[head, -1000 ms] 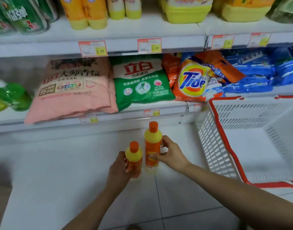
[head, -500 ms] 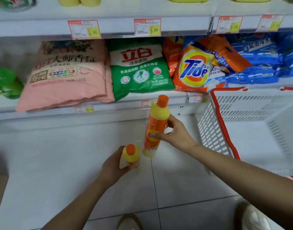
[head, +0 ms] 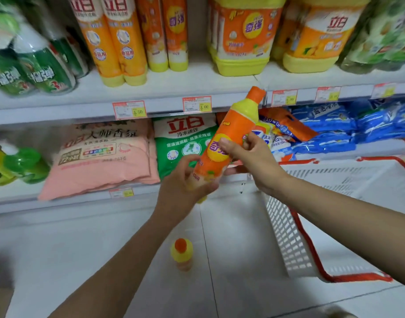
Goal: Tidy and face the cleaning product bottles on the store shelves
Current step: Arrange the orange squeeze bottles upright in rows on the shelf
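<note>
Up from the floor has come the held bottle [head: 234, 125], which half a second ago was just above the tiles and now is level with the lower shelf [head: 18, 193], its orange cap reaching the front edge of the upper shelf [head: 197, 88]. The left hand [head: 183, 187] has let go of the second bottle [head: 182, 253] and risen to the base of the held one.

The held bottle is orange with a yellow shoulder and leans to the right at the top. The right hand [head: 254, 157] takes it round the middle, its grip closed with the thumb across the yellow label and the fingers behind. The left hand's grip is curled round the bottom end, thumb on the near side.

The second bottle stands upright and alone on the white floor [head: 93, 260], near the person and below both forearms. A white basket [head: 288, 237] with a red rim sits on the floor to the right, well apart from it.

On the upper shelf stand tall orange bottles [head: 119, 42] at the left and two big yellow-based jugs [head: 242, 35] to the right of them, with green bottles [head: 31, 65] at the far left. The lower shelf carries a pink bag [head: 100, 157], a green bag [head: 180, 138] and blue bags [head: 357, 127].
</note>
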Motion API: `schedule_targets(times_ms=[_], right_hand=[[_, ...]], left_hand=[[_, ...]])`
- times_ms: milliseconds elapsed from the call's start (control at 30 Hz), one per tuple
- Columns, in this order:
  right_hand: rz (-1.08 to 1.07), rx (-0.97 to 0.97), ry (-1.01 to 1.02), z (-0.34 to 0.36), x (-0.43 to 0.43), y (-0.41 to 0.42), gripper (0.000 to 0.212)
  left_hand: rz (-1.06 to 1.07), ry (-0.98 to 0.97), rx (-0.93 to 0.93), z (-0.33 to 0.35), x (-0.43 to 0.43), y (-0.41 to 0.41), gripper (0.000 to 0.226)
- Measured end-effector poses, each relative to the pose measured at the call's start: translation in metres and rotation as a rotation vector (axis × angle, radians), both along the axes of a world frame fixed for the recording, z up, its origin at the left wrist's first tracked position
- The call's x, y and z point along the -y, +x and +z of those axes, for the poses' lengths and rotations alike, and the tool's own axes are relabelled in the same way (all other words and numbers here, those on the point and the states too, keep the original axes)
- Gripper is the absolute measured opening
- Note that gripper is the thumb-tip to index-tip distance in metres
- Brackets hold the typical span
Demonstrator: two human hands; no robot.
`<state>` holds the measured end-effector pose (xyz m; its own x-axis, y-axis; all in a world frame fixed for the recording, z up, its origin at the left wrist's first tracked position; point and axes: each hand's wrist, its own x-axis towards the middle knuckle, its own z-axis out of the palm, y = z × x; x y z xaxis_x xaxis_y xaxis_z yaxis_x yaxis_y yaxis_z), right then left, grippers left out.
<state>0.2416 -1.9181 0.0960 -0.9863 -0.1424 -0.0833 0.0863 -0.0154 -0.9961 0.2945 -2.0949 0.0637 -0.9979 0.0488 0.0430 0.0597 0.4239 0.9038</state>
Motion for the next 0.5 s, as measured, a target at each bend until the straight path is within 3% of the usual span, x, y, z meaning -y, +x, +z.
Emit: schedule_targets(times_ms=[133,200,300,400,500], right_hand=[[-0.057,0.039,0.045,0.029,-0.01,-0.009,0.054],[-0.091,0.088,0.038,0.034,-0.008,-0.01,0.051],[-0.178,0.158,-0.031,0.039,0.001,-0.007,0.052],[-0.166,0.151,-0.008,0.048,0.002,-0.005,0.042],[-0.158,0.161,-0.036,0.049,0.003,-0.004,0.042]], left_hand=[[-0.154,0.331,0.18,0.016,0.021,-0.018,0.05],[-0.25,0.466,0.334,0.019,0.026,-0.023,0.037],[-0.324,0.623,0.493,0.022,0.029,-0.022,0.043],[-0.315,0.508,0.432,0.031,0.024,-0.023,0.056],[-0.177,0.249,0.178,0.037,0.01,-0.025,0.054]])
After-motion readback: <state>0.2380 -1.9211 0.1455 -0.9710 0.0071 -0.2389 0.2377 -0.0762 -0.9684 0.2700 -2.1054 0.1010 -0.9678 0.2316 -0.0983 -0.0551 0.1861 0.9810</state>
